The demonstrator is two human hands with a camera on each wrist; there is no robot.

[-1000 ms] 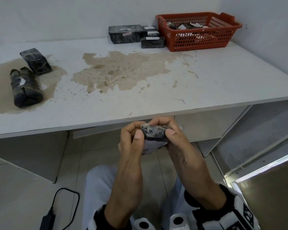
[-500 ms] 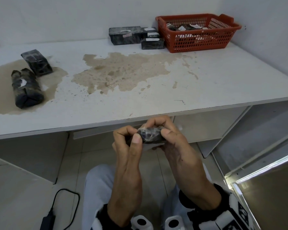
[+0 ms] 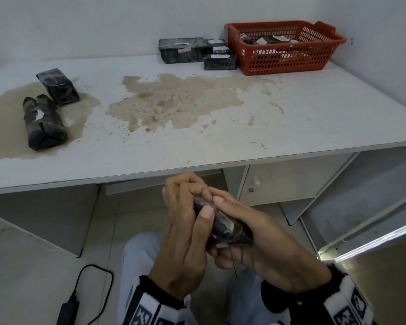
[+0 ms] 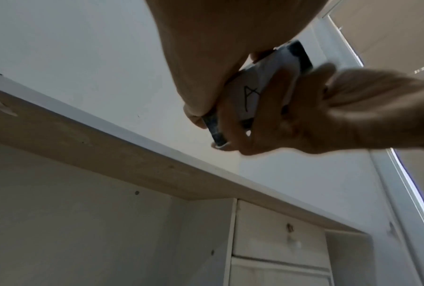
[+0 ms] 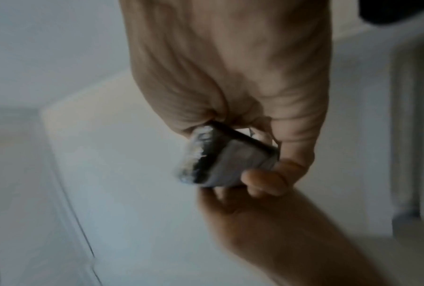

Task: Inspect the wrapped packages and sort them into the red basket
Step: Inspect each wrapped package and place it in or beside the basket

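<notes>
A small black plastic-wrapped package is held in front of the table's near edge, over my lap. My left hand grips its left side, thumb on top. My right hand cups it from the right and below. In the left wrist view the package shows a white label marked "A". The right wrist view shows the package's wrapped end, blurred. The red basket stands at the table's far right corner with several wrapped packages inside.
Two black wrapped packages lie at the table's left on a brown stain. Three more sit just left of the basket. A cabinet stands under the table. A black cable and charger lie on the floor.
Both hands have drawn the package lower and nearer to my body and turned it, so it now lies lengthwise between the palms.
</notes>
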